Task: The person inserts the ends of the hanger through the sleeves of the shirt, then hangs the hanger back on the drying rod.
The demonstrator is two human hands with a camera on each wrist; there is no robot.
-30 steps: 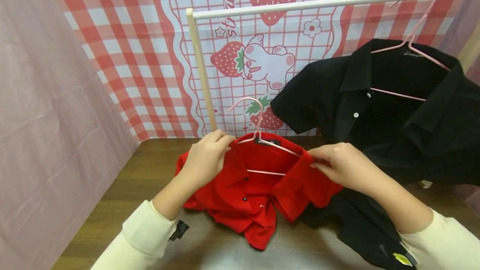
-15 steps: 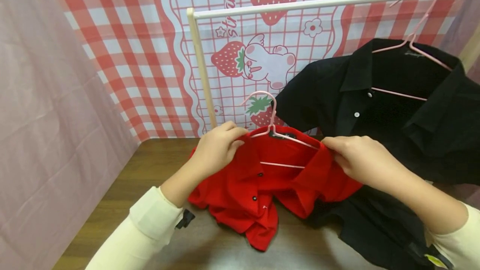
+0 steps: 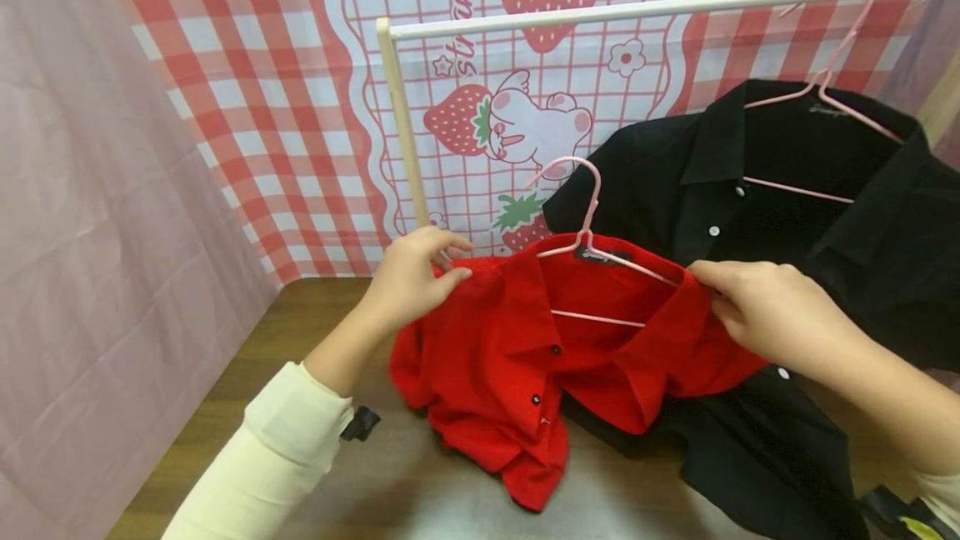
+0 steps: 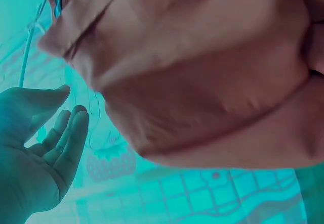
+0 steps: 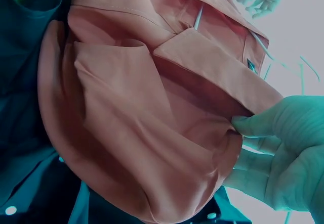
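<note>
A red short-sleeved shirt point(image 3: 480, 365) with dark buttons is on a pink hanger point(image 3: 595, 211), its hook sticking up from the collar. My right hand point(image 3: 772, 307) pinches the shirt's shoulder beside the collar; the right wrist view shows thumb and fingers point(image 5: 283, 153) on the cloth. At the other shoulder, my left hand point(image 3: 408, 282) has its thumb and fingers spread. In the left wrist view a gap separates the left hand point(image 4: 45, 158) from the shirt point(image 4: 202, 82). The shirt's lower part lies bunched on the wooden table point(image 3: 330, 307).
A white rail point(image 3: 600, 13) on a wooden post point(image 3: 402, 123) runs across the back. From it hangs a black shirt point(image 3: 652, 165) on another pink hanger point(image 3: 847, 40), its lower part reaching the table behind my right arm. A strawberry-print cloth point(image 3: 285, 107) covers the back.
The red shirt and its hanger have moved right and up, with my right hand on it. My left hand has come off the collar side and moved out left along the shoulder, fingers parting.
</note>
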